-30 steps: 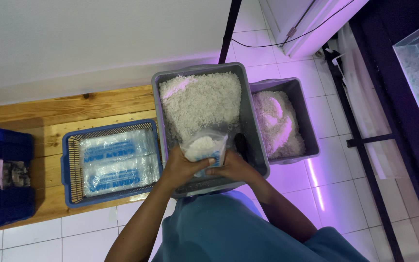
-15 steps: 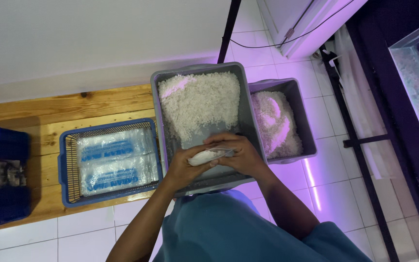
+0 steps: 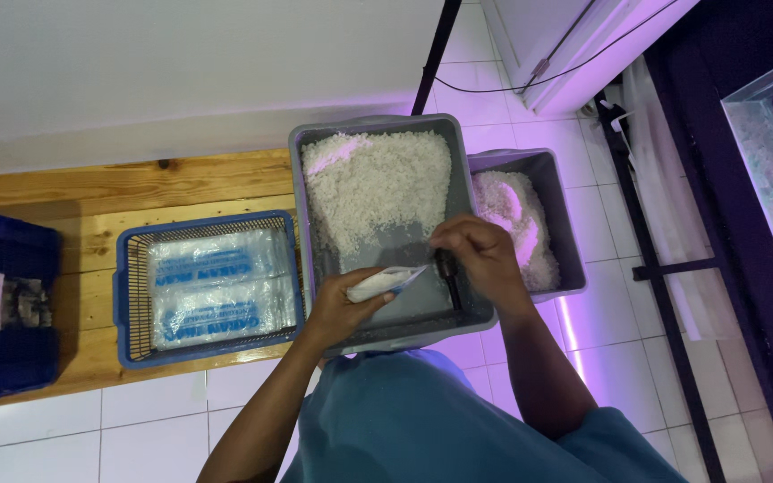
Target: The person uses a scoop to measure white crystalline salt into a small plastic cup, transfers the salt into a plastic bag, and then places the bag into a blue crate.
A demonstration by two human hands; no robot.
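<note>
Hands over the large grey tub (image 3: 385, 224) of white grains at frame centre: left hand (image 3: 344, 309) clamped on a small clear bag (image 3: 385, 283), now tipped flat and lifted clear of the grains — half a second ago both hands were cupped around it; right hand (image 3: 480, 258) has drawn apart, closed on a dark scoop handle (image 3: 445, 277). Smaller grey bin (image 3: 555, 215) right of centre; blue basket (image 3: 208, 284) of packets, centre left — bagging appears mid-cycle
</note>
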